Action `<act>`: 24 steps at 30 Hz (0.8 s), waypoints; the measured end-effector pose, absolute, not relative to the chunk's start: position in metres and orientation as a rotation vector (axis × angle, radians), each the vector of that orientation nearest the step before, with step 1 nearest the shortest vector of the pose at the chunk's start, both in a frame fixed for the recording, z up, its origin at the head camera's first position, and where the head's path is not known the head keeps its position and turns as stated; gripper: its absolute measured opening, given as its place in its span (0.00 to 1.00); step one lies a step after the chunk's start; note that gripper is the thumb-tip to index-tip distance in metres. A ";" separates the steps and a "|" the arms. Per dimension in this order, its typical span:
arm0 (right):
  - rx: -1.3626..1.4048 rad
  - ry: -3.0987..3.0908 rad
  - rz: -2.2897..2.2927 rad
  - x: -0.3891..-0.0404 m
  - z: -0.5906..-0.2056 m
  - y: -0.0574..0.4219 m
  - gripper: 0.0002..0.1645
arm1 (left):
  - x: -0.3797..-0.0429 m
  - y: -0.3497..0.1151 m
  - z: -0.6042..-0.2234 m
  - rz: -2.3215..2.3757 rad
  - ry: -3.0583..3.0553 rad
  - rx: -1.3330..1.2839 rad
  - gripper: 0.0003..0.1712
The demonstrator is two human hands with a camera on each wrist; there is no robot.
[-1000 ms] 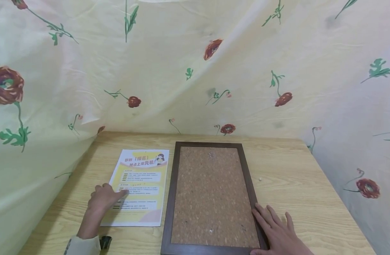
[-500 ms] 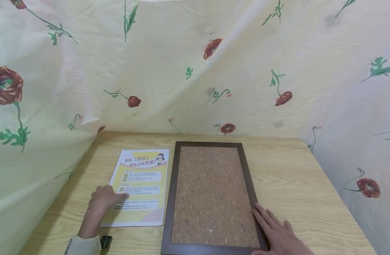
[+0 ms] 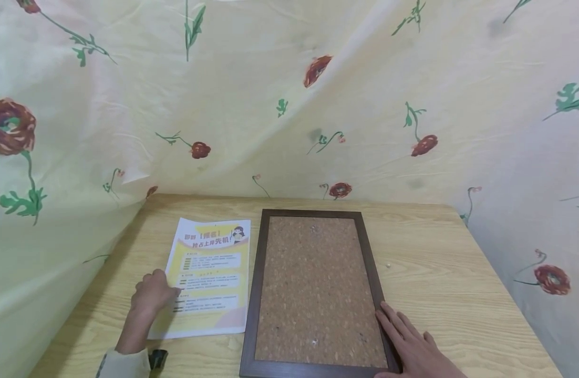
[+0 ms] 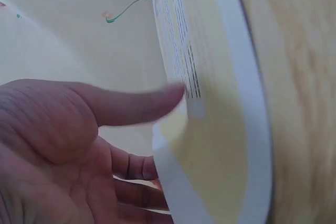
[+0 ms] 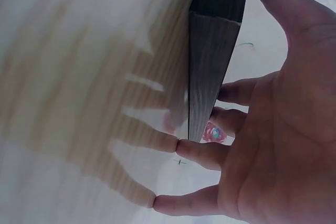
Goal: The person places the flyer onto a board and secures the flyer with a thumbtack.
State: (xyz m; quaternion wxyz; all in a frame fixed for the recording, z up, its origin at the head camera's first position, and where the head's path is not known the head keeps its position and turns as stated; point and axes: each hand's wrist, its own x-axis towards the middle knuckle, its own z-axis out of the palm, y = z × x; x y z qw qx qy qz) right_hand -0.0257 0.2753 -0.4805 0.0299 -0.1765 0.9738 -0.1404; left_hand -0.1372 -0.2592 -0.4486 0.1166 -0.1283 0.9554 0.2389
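Note:
A printed yellow-and-white poster sheet (image 3: 209,247) lies on the left of the wooden table. My left hand (image 3: 152,296) holds its left edge; in the left wrist view the thumb (image 4: 142,106) is on the printed face and the other fingers reach behind the edge. The sheet bends slightly there. To its right lies a cork board (image 3: 318,283) in a dark brown frame. My right hand (image 3: 414,346) rests at the frame's lower right corner, fingers extended. In the right wrist view two of its fingertips touch the table beside the frame (image 5: 212,72).
On the table (image 3: 441,278), a tiny clear object (image 3: 388,265) lies right of the board. A small black item (image 3: 157,359) shows beside the left sleeve. Floral curtain (image 3: 233,105) encloses the back and sides.
My left thumb has drawn back leftward over the sheet. The sheet has turned a little and its lower left corner has shifted. My right hand stays by the board's frame.

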 end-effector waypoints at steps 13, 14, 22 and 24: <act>-0.527 2.982 -0.436 -0.026 -0.481 0.275 0.62 | -0.135 -0.264 -0.448 0.727 2.810 -0.353 0.14; -0.524 2.976 -0.436 -0.026 -0.481 0.275 0.62 | -0.135 -0.265 -0.448 0.733 2.816 -0.352 0.13; -0.530 2.969 -0.426 -0.027 -0.482 0.276 0.62 | -0.134 -0.270 -0.447 0.819 2.800 -0.391 0.10; -0.529 2.969 -0.421 -0.027 -0.482 0.275 0.62 | -0.134 -0.269 -0.445 0.834 2.788 -0.403 0.11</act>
